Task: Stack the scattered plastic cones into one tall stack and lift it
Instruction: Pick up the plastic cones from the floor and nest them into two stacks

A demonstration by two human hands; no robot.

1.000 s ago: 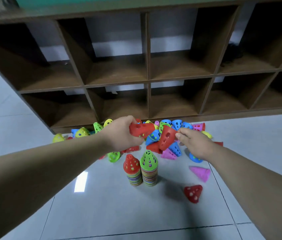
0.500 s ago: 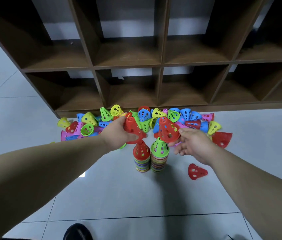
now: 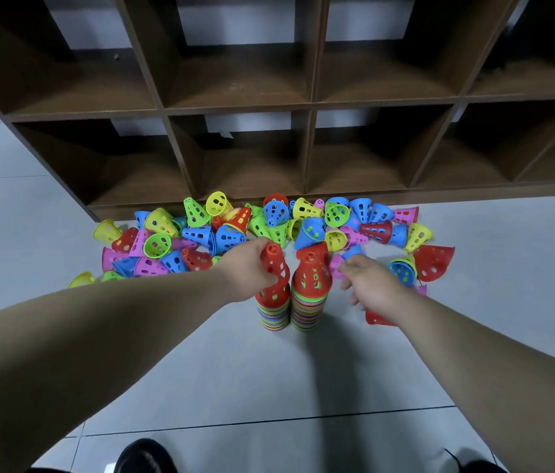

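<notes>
- Yellow cone (image 3: 80,279) is lying alone on the grey tiled floor (image 3: 201,370) at the far left, just apart from the heap.
- Loose cones (image 3: 173,240) in blue, green, pink, red and yellow are lying jumbled on the floor along the foot of a brown wooden shelf unit (image 3: 310,107).
- The left hand (image 3: 247,269) is gripping a red cone (image 3: 275,264), with fingers and thumb curled round its narrow end. The cone is tilting over the top of the left stack (image 3: 272,314). Whether it is fully seated there cannot be told.
- The right stack (image 3: 306,310) is standing upright on the floor just beside the left one, and is wearing a red top cone (image 3: 311,271).
- The right hand (image 3: 373,285) is hovering just beside the right stack, fingers loosely spread and holding nothing.
- A fallen red piece (image 3: 376,319) is showing partly from under that hand.
- A large red cone (image 3: 434,262) is lying on its side at the heap's right end.
</notes>
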